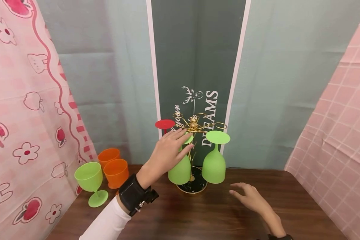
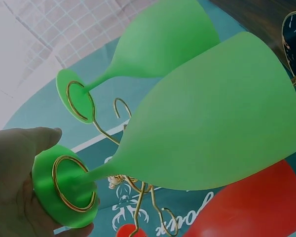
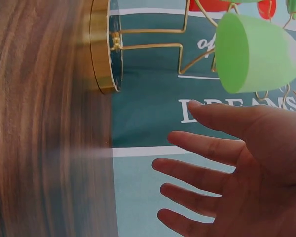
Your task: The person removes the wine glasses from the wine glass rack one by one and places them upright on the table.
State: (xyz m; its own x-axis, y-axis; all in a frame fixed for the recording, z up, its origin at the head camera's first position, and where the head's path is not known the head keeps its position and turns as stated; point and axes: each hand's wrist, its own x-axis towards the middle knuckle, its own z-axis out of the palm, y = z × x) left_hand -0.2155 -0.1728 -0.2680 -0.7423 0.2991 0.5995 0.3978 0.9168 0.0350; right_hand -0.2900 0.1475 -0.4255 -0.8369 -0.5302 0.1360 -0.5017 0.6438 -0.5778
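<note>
A gold wire stand (image 1: 193, 125) with a round black base (image 1: 192, 186) holds upside-down plastic goblets by their feet. Over the foot of the front green goblet (image 1: 180, 171) is my left hand (image 1: 166, 151), its fingers fairly straight. The left wrist view shows the thumb and fingers around the rim of that goblet's foot (image 2: 64, 185), which sits in a gold ring (image 2: 56, 185). To the right hangs a second green goblet (image 1: 214, 165). My right hand (image 1: 251, 198) hovers apart from it with fingers spread, holding nothing.
A red goblet (image 1: 165, 124) hangs at the stand's left, partly behind my left hand. On the wooden table's left side stand an upright green goblet (image 1: 90, 178) and two orange ones, the nearer orange goblet (image 1: 116, 173) next to it. Curtains (image 1: 123, 83) enclose the table (image 1: 266, 176).
</note>
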